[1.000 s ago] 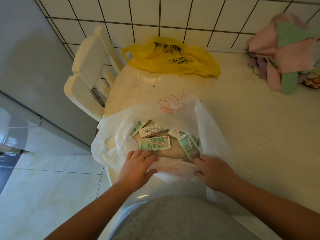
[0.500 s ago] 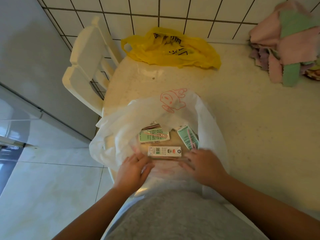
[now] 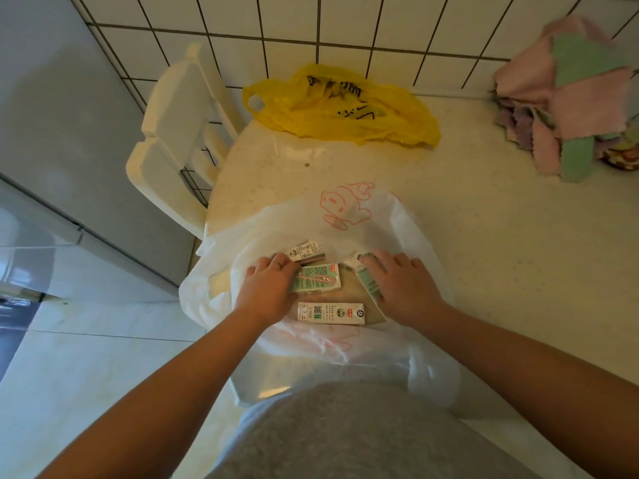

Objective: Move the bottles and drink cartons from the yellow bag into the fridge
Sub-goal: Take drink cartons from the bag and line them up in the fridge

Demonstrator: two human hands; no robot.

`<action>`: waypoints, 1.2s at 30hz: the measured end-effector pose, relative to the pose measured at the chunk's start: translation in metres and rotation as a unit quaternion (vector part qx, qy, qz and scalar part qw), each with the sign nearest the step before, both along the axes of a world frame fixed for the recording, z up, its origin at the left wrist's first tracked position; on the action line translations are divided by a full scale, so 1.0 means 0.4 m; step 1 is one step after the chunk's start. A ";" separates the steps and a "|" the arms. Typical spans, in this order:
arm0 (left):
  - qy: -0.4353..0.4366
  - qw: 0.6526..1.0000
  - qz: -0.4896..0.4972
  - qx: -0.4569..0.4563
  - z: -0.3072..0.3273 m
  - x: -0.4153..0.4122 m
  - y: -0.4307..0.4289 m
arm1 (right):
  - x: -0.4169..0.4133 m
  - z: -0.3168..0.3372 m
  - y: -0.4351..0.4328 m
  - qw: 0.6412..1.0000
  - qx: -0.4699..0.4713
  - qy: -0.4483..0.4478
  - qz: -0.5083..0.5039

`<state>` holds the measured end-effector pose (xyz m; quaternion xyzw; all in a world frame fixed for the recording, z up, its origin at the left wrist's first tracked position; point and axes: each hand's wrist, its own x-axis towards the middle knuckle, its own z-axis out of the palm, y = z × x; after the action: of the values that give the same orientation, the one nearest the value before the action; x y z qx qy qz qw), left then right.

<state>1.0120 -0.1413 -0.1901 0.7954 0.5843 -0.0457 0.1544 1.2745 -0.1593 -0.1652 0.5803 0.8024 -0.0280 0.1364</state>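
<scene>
**Table** (image 3: 501,257): pale, speckled. Its rounded edge runs from 10 o'clock down to 6 o'clock, where it meets the person's grey-clad torso. The far edge butts the tiled wall (image 3: 345,25).

**Yellow bag** (image 3: 342,108): at 12 o'clock on the table, slumped flat against the wall, with one handle loop towards the chair (image 3: 179,133). Its contents cannot be seen.

**White bag** (image 3: 349,219): has a pink cartoon print and lies spread open at centre, overhanging the table edge at 8 and 6 o'clock. A strip of bare tabletop separates it from the yellow bag, and a wider bare stretch lies at 3 o'clock.

**Drink cartons**, four, all lying flat inside the white bag:
- Far carton (image 3: 307,252): at 11 o'clock.
- Green carton (image 3: 318,279): at centre, with a straw on its face.
- Near carton (image 3: 330,312): at 6 o'clock, untouched.
- Tilted carton (image 3: 368,286): at 3 o'clock.

**Left hand** (image 3: 268,292): fingers curled over the left end of the green carton, gripping it.

**Right hand** (image 3: 403,288): fingers spread and nearly straight, resting across the tilted carton. A grip cannot be confirmed.

**Cloth pile** (image 3: 570,98): pink and green, at 2 o'clock, well apart from both bags.

**Fridge** (image 3: 52,115): at 9 o'clock, past the chair, with open floor (image 3: 86,375) at 8 o'clock.
</scene>
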 end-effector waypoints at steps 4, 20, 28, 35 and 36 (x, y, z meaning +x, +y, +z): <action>0.004 1.000 0.016 0.006 -0.016 0.017 -0.012 | -0.031 -0.003 0.030 0.998 -0.044 0.012 -0.048; -0.099 0.993 0.051 0.035 0.038 -0.010 -0.065 | -0.013 0.105 -0.059 0.978 0.141 0.148 -0.049; -0.287 0.931 0.217 0.067 0.164 0.001 -0.180 | 0.002 0.235 -0.149 0.766 0.111 0.528 -0.350; -0.571 0.712 0.392 -0.119 0.238 0.007 -0.399 | -0.019 0.280 -0.312 0.502 -0.069 0.728 -0.462; -0.607 0.670 0.399 -0.150 0.246 0.007 -0.439 | -0.024 0.282 -0.340 0.467 -0.117 0.747 -0.458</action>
<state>1.0146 -0.3167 -0.0916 0.3042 0.6087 0.4267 0.5957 1.2648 -0.2953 -0.0522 0.6016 0.2082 -0.6032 -0.4806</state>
